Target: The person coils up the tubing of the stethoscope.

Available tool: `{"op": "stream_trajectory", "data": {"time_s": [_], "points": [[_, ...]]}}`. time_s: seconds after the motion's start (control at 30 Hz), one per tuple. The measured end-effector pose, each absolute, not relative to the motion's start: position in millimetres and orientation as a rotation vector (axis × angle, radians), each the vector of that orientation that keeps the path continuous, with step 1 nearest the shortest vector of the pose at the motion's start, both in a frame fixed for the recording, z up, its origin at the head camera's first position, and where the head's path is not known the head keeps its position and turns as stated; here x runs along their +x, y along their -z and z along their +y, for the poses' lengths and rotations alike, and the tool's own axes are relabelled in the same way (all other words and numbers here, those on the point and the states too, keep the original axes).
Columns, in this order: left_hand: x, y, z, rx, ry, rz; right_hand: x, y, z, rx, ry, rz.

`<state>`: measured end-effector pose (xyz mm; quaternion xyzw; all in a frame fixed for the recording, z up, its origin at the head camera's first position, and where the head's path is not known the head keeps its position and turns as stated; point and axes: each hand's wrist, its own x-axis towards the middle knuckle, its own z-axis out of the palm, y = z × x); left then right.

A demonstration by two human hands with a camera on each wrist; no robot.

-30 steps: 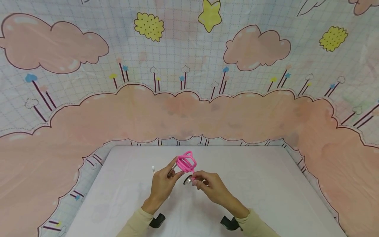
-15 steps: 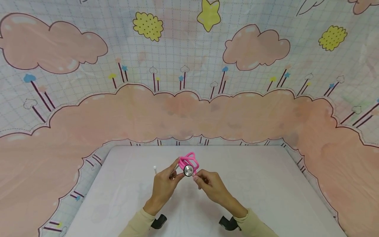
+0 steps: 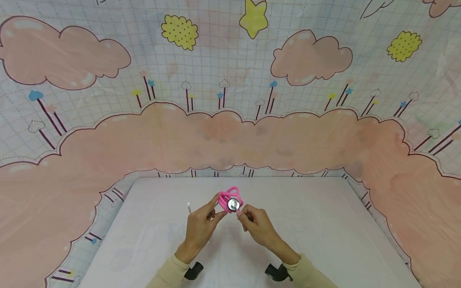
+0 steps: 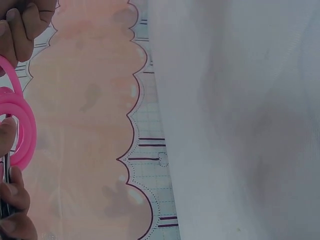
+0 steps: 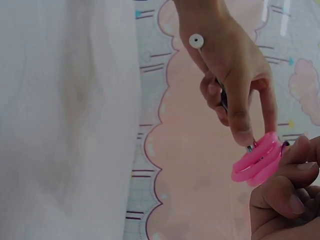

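Note:
A stethoscope with pink tubing (image 3: pixel 223 199) wound into a coil is held up above the white table. My left hand (image 3: pixel 199 225) grips the coil and the metal ear tubes between thumb and fingers. A white ear tip (image 5: pixel 196 41) sticks out beside the back of that hand in the right wrist view. With thumb and fingers my right hand (image 3: pixel 260 227) pinches the edge of the round silver chest piece (image 3: pixel 233 205). Its flat face lies over the coil, turned toward the head camera. In the left wrist view only part of the pink coil (image 4: pixel 27 127) shows.
The white table (image 3: pixel 317 232) spreads under both hands. A printed cloth (image 3: pixel 252 142) with clouds and stars hangs behind it and shows along its sides. Black wrist-worn pieces (image 3: pixel 194 271) sit at both cuffs.
The chest piece has swung up from below the coil, turned its face toward the head camera and moved over the coil's front. My right hand moved slightly with it; the left barely shifted.

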<state>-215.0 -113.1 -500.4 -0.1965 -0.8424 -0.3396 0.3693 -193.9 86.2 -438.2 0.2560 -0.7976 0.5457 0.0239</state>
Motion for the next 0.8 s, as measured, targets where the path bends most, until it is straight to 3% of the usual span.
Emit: {"op": "stream_trajectory", "data": {"time_s": [0.33, 0.57, 0.8], "points": [[-215.0, 504.1, -114.8, -0.527, 0.839, -2.128, -195.7, 441.5, 83.8, 0.728, -1.735, -2.440], [-213.1, 503.8, -113.3, -0.520, 0.814, -2.123, -207.7, 472.8, 81.6, 0.560, -1.764, -2.436], [-212.4, 502.6, -110.4, -0.536, 0.812, -2.114, -194.8, 446.0, 75.5, 0.474, -1.791, -2.440]]}}
